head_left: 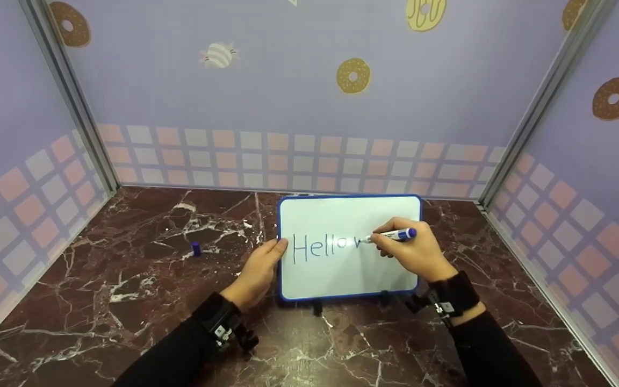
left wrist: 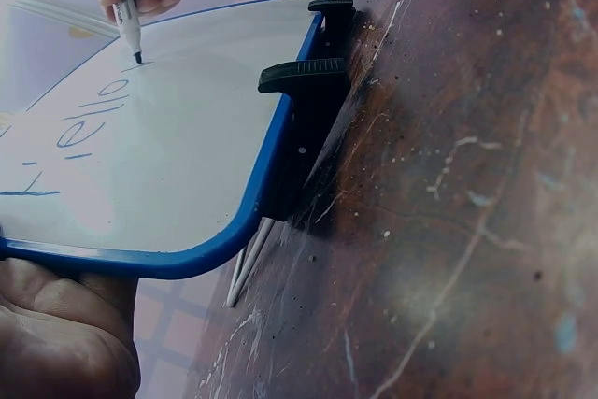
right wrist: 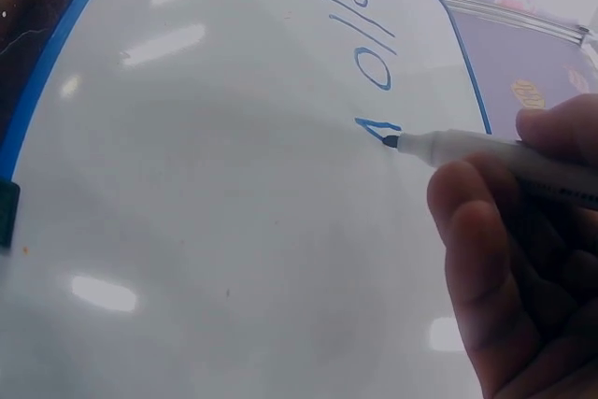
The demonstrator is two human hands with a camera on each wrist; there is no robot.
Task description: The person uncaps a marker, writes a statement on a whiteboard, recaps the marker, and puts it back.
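A small whiteboard with a blue frame stands tilted on the table. My left hand grips its left edge, thumb at the front of the frame and fingers hidden behind. In my right hand I pinch a white marker with a blue end. In the right wrist view the dark tip of the marker touches the board at the end of a fresh blue stroke. Blue writing reads "Hello", followed by the start of another letter.
A blue marker cap lies on the dark marbled table, left of the board. Black supports hold the board's lower edge. Patterned panels close off the back and both sides.
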